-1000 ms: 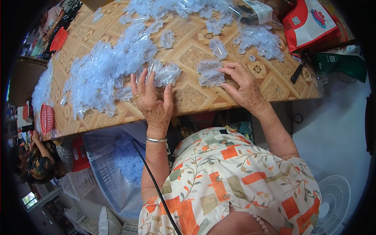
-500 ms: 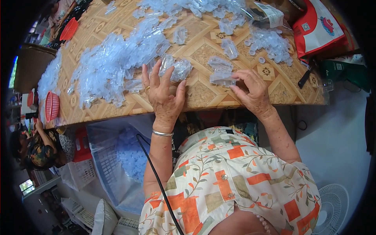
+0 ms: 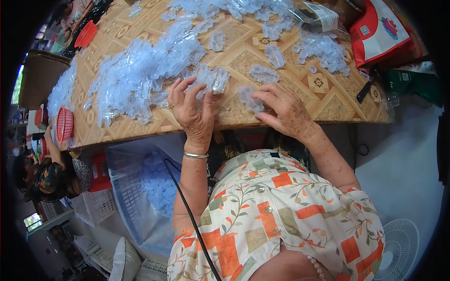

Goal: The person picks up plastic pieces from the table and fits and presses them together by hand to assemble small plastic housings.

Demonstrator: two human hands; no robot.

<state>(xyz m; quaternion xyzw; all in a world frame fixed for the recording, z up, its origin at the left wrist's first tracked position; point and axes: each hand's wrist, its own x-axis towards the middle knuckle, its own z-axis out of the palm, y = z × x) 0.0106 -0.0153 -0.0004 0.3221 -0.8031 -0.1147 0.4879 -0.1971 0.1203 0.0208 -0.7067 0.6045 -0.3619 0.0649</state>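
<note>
My left hand (image 3: 193,114) is above the table near its front edge, fingers bent and apart, with nothing visible in them. Just beyond its fingertips lie several clear plastic pieces (image 3: 219,79). My right hand (image 3: 287,112) has its thumb and fingers around the edge of a clear, blurred plastic piece (image 3: 248,97). A ribbed clear plastic piece (image 3: 263,73) lies flat a little beyond that hand. Farther back are two more clear pieces, one being a clear tube-like piece (image 3: 274,56).
A big heap of clear plastic pieces (image 3: 140,70) spreads over the left of the patterned table (image 3: 239,117). Small translucent caps (image 3: 326,54) are piled at right, near a black-handled tool (image 3: 366,90) and a red-and-white bag (image 3: 382,35). A lined blue crate (image 3: 129,187) stands below; a person (image 3: 47,178) sits at left.
My right hand has shifted left, carrying a clear piece away from beside the ribbed one. My left hand has drawn back slightly and its fingers are more bent.
</note>
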